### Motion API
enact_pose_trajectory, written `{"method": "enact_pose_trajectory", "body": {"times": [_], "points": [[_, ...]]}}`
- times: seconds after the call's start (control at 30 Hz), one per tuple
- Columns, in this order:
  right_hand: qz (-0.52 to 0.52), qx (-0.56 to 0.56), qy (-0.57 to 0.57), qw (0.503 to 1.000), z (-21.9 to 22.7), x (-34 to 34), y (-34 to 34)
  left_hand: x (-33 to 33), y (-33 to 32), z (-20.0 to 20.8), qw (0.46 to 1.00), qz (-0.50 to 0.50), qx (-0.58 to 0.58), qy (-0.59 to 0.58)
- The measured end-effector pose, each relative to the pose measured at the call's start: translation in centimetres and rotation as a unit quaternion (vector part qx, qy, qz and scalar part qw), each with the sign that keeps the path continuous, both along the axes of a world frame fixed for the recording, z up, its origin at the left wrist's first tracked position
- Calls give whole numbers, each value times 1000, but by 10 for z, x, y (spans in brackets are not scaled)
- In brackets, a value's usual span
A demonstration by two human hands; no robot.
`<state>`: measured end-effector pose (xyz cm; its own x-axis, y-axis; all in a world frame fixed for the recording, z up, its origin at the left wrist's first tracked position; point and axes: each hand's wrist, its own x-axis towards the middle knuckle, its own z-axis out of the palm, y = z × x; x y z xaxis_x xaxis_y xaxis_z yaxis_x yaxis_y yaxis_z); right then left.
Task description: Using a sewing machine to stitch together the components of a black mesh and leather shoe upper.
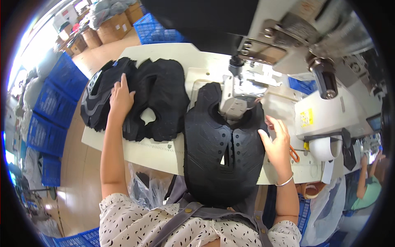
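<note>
A large black shoe upper point(205, 152), flat with eyelet holes and a slot down its middle, lies under the sewing machine head point(236, 99). Its lower end hangs over the table's front edge. My right hand point(276, 140) is at the upper's right edge, thumb and fingers apart. To the left, my left hand point(120, 99) rests with fingers outstretched on a stack of black shoe uppers point(96, 101) with grey trim. Between the stack and the machine, another black upper piece point(166, 94) lies on the table; the table shows through a gap in it.
The white table point(156, 158) carries a ruler strip along its front. An orange-handled tool point(294, 154) and a white roll point(325, 148) lie at the right. Blue crates point(51, 111) stand at the left, cartons point(113, 31) at the back. Another person point(368, 187) is at far right.
</note>
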<state>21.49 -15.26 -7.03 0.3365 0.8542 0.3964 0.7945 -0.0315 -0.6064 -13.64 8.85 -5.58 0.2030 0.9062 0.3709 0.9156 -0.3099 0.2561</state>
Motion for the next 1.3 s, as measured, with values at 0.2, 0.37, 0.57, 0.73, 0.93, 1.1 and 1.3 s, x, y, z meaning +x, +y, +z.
{"method": "enact_pose_trajectory", "body": {"times": [0.2,0.37,0.57,0.73,0.93,1.1,1.3], "points": [[-21,-7,41,999,2,4,8,85,-119,-4,936,-342,-14,-84],[-42,15,49,998,4,8,1,103,-139,-2,949,-296,-103,-46],[-6,-113,166,980,2,14,0,103,-146,-5,956,-293,10,-11],[-18,-27,116,993,3,7,-3,103,-147,-9,958,-285,24,-3],[-15,143,-167,975,7,1,-6,105,-146,-6,957,-287,-2,-33],[-1,152,262,953,4,-21,-20,103,-147,-7,962,-268,-29,-47],[78,-61,490,866,11,-38,-39,102,-157,-12,963,-254,20,-86]]}}
